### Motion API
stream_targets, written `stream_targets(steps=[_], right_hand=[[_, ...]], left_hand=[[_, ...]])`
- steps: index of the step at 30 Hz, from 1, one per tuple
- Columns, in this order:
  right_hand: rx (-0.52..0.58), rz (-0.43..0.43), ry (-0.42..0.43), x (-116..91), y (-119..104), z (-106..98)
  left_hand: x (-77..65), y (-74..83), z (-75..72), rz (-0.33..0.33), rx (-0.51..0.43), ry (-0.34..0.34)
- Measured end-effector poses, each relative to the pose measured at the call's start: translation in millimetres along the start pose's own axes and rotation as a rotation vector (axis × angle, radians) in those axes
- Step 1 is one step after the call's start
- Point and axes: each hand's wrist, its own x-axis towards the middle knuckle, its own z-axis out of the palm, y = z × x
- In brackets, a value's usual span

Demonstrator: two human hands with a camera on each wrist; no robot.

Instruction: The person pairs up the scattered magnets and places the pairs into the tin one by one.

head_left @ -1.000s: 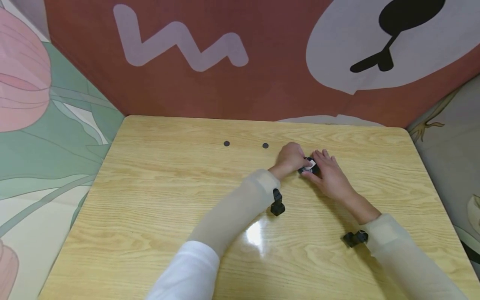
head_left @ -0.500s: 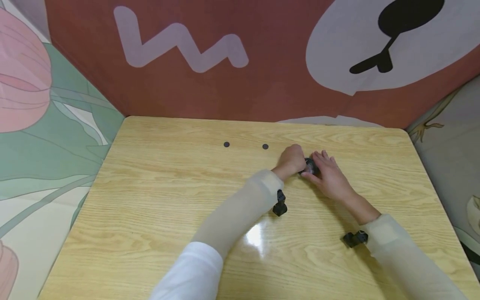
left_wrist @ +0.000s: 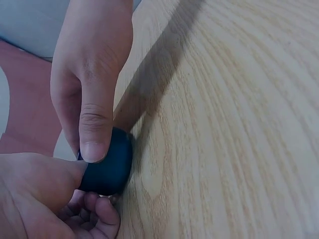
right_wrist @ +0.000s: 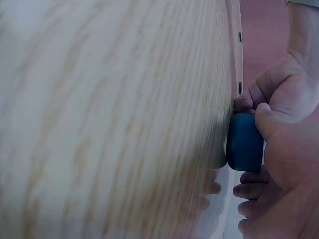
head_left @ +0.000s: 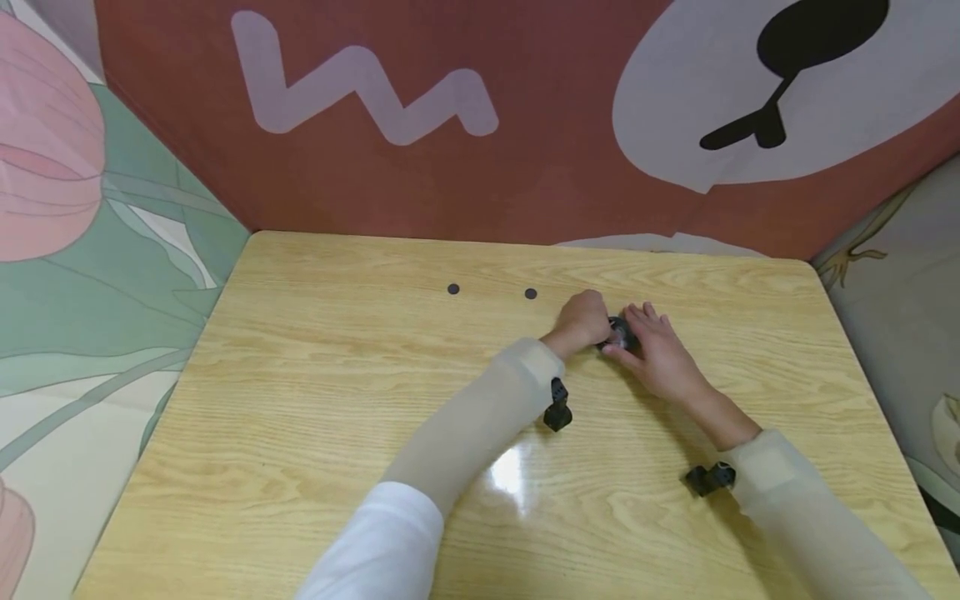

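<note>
The left hand [head_left: 582, 318], fingers curled, pinched a dark rounded object [left_wrist: 113, 172] on the surface [head_left: 315, 358]; the right hand [head_left: 663, 350] gripped its other side.

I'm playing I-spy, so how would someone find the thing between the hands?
On the wooden table, look right of the middle. Between left hand and right hand is a dark rounded thing, far bigger than the two dark spots.

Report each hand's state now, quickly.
Left hand: curled at a dark, rounded, smooth object; whether it grips it cannot be told.
Right hand: holding that same object.
</note>
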Motion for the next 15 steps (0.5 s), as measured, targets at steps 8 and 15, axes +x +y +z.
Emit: stream_targets(steps=[8, 15], right_hand=[[0.014, -0.002, -0.004, -1.0, 0.8, 0.9], [0.016, -0.009, -0.005, -0.8, 1.7, 0.3]], left_hand=[[0.6, -1.2, -0.3, 0.013, 0.019, -0.030], [0.9, -3.3, -1.6, 0.035, 0.025, -0.039]])
